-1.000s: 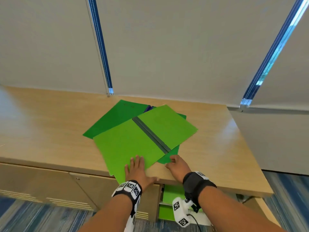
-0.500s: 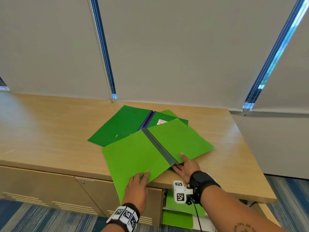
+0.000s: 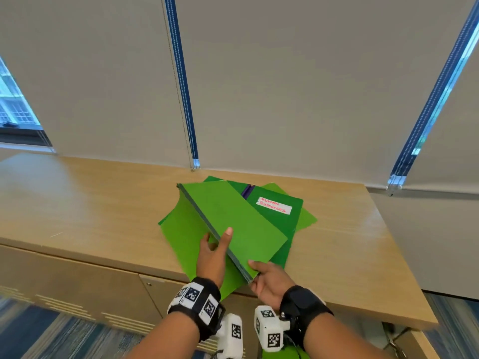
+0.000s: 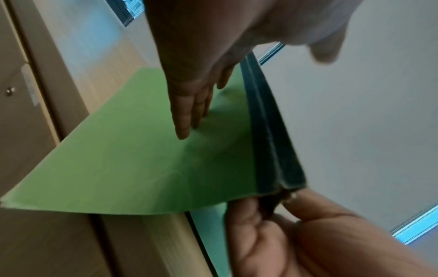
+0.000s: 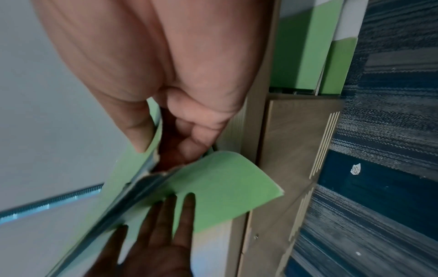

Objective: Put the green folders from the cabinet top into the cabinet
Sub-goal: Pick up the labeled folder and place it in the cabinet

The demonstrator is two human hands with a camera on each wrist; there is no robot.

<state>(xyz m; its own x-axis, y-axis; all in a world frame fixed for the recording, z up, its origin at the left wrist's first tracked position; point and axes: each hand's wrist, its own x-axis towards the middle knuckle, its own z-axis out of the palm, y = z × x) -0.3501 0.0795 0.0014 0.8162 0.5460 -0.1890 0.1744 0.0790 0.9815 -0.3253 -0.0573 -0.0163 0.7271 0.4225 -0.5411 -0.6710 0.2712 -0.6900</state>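
Note:
A light green folder (image 3: 233, 224) with a grey spine (image 3: 207, 224) stands tented on the cabinet top (image 3: 90, 203), spine up and both covers sloping down. My left hand (image 3: 217, 237) straddles the spine: straight fingers (image 4: 189, 112) lie on the left cover (image 4: 142, 159), and the thumb lies over the right cover. My right hand (image 3: 255, 273) pinches the near end of the spine (image 5: 142, 180), thumb on the right cover. Under this folder lie a dark green folder (image 3: 285, 224) with a white "Human Resources" label (image 3: 274, 205) and another light green folder (image 3: 307, 218).
Below the cabinet top's front edge, more green folders (image 5: 301, 56) stand inside the cabinet beside a wooden door (image 5: 296, 150). White blinds (image 3: 285, 86) hang behind the cabinet top. Blue striped carpet (image 5: 391, 112) covers the floor. The cabinet top ends at the right (image 3: 404, 268).
The light green folder lay open and flat; now its spine is raised and the covers fold downward. My left hand moved from the near edge up onto the spine. My right hand still holds the spine's end.

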